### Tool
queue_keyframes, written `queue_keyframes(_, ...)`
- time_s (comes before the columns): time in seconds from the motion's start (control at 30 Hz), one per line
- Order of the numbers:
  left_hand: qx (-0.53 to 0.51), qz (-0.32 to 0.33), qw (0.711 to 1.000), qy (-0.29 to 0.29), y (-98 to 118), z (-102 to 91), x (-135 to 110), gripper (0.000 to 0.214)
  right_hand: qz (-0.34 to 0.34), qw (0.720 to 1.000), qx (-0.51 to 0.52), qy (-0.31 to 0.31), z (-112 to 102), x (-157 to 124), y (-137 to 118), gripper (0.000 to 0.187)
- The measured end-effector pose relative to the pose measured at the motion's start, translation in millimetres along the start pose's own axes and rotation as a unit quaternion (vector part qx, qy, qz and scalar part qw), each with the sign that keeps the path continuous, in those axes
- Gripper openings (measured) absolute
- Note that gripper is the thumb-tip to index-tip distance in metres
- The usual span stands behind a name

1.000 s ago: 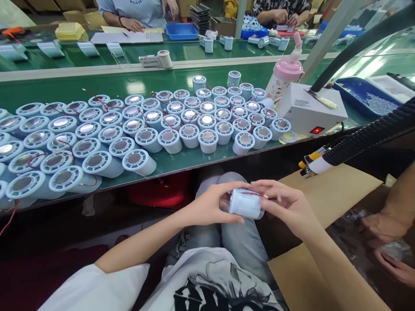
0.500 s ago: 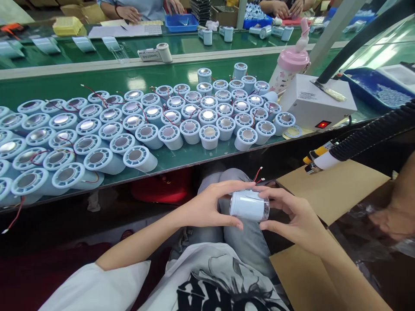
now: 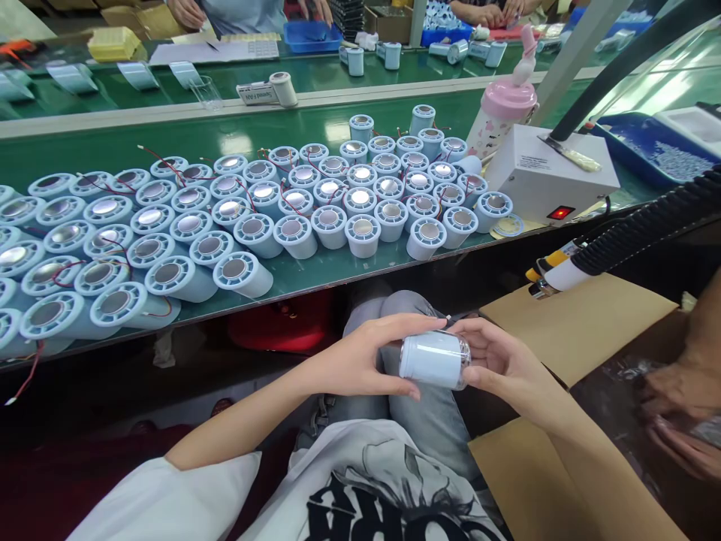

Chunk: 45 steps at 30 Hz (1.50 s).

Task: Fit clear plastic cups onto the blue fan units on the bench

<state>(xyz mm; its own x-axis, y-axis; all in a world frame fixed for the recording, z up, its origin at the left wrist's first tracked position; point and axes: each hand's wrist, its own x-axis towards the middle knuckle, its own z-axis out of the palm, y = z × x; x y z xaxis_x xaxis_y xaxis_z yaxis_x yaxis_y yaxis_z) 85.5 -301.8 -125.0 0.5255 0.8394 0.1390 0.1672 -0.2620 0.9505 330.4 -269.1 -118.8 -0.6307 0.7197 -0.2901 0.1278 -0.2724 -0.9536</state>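
Note:
Above my lap is a light-blue cylindrical housing [image 3: 431,359], lying on its side, with a clear plastic cover [image 3: 465,359] around it that juts past its right end. My left hand [image 3: 375,353] grips the housing's left end, thumb below and fingers along the top. At the other end, my right hand [image 3: 499,361] has its thumb and curled fingers on the cover; some fingertips are hidden behind it. A small dark wire end [image 3: 449,319] shows just above the housing. Many similar light-blue housings [image 3: 242,274] stand in rows on the green bench, most with red wires.
A grey-white box with a lit red switch [image 3: 562,213] and a pink-lidded bottle [image 3: 504,113] stand at the bench's right. A black hose [image 3: 647,222] hangs above an open cardboard box [image 3: 580,330]. Another person's hand [image 3: 681,398] is at far right; co-workers sit across the bench.
My right hand has shifted slightly, its fingers now lower and farther back on the cover. The red wires that stuck up above the housing have mostly dropped from view. The neighbour's hand at right has moved.

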Motion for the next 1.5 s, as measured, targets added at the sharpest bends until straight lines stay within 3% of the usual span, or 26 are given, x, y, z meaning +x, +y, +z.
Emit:
queue_keyframes(0.37,-0.005,-0.002,1.0,-0.001,1,-0.4,-1,0.078,0.07,0.991,0.109,0.015,5,8,8,0.042)
queue_keyframes(0.77,-0.023,0.026,0.999,0.007,1,0.0,0,0.076,0.167,0.967,0.188,-0.034,16,15,4,0.062)
queue_keyframes(0.9,-0.086,-0.011,0.996,0.0,1,0.4,1,0.08,0.182,0.958,0.22,-0.038,15,16,9,0.062)
queue_keyframes(1.03,-0.183,-0.058,0.981,-0.015,-14,1.6,19,0.086,0.186,0.949,0.254,0.017,10,19,22,0.053)
queue_keyframes(1.17,-0.22,-0.055,0.972,-0.059,-36,5.1,62,0.081,0.153,0.937,0.289,0.121,-5,23,38,0.055)
queue_keyframes(1.33,-0.107,-0.036,0.988,-0.104,-35,11.7,107,0.066,0.106,0.924,0.289,0.228,-34,14,46,0.054)
queue_keyframes(1.5,0.028,0.087,0.994,-0.053,-21,17.1,110,0.051,0.122,0.921,0.294,0.226,-44,-5,37,0.053)
